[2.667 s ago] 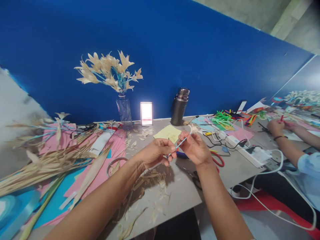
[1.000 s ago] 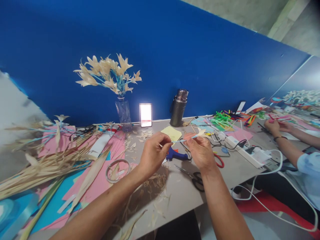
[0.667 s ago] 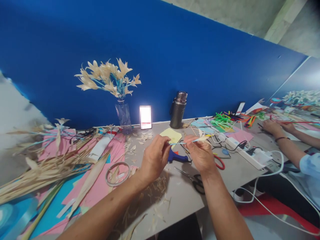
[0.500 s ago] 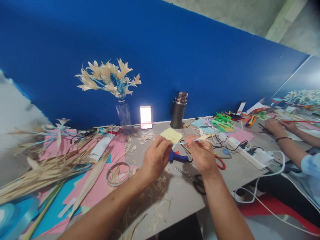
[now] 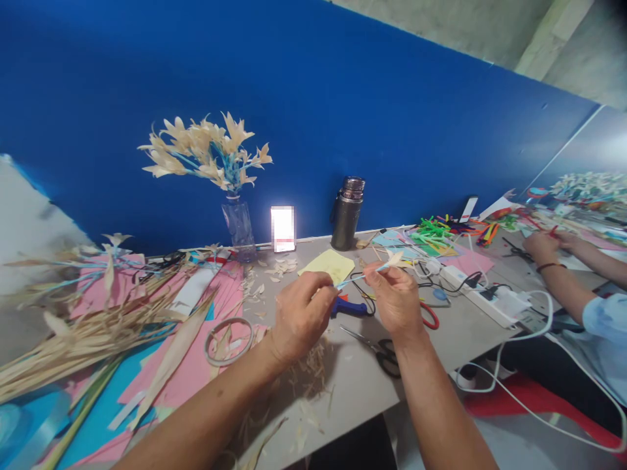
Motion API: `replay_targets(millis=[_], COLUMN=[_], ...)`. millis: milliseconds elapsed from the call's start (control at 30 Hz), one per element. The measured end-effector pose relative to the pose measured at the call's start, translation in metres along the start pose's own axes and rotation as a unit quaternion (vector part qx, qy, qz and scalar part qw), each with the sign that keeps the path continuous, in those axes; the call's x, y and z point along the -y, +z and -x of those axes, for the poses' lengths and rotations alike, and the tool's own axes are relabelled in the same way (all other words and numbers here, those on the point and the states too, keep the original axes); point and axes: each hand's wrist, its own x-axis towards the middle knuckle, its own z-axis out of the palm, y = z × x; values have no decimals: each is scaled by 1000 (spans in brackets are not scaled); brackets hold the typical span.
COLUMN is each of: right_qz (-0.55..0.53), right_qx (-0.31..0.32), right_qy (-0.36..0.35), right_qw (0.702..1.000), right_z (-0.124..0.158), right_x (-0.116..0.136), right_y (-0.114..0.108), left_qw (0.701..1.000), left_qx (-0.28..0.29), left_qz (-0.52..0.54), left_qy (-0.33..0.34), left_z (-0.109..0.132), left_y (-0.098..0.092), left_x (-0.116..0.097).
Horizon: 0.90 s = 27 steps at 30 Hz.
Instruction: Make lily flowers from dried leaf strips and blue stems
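Note:
A thin light-blue flower stem [image 5: 351,281] runs between my two hands above the table, with a cream husk flower [image 5: 393,259] at its right end. My left hand [image 5: 304,310] pinches the stem's left end between thumb and fingers. Close to the flower, my right hand [image 5: 396,297] has its fingers closed on the stem. Below and between the hands lie a blue-handled glue gun [image 5: 351,307], partly hidden, and black-handled scissors [image 5: 386,358]. Just behind them is a yellow paper pad [image 5: 328,266].
A bottle [image 5: 239,228] holding husk flowers, a bright phone [image 5: 283,228] and a dark flask [image 5: 347,214] stand along the blue wall. Dried husks [image 5: 88,333] and a tape roll [image 5: 228,341] lie left. A power strip [image 5: 477,297] lies right, near another person's hands [image 5: 541,248].
The stem now slants more, its flower end raised. My left hand has turned slightly, its fingers closer over the stem. The view has shifted a little.

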Motion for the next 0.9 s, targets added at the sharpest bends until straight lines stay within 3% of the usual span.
replay_targets(millis=[300, 433, 533, 633, 733, 900], right_qz=[25, 24, 9, 7, 10, 19], right_qx=[-22, -13, -12, -12, -12, 5], right_qy=[5, 14, 30, 52, 55, 40], right_qw=[999, 1000, 999, 999, 998, 999], right_z=[0, -2, -2, -3, -3, -3], right_x=[5, 2, 1, 2, 3, 4], right_y=[4, 0, -1, -1, 0, 1], left_qw=[995, 978, 937, 871, 819, 758], left_qx=[6, 22, 60, 86, 80, 67], left_qz=[100, 179, 239, 312, 367, 427], left_qy=[1, -103, -248, -369, -434, -489], left_z=[-1, -3, -7, -11, -14, -20], left_y=[3, 2, 1, 0, 0, -2], left_x=[1, -1, -5, -7, -8, -7])
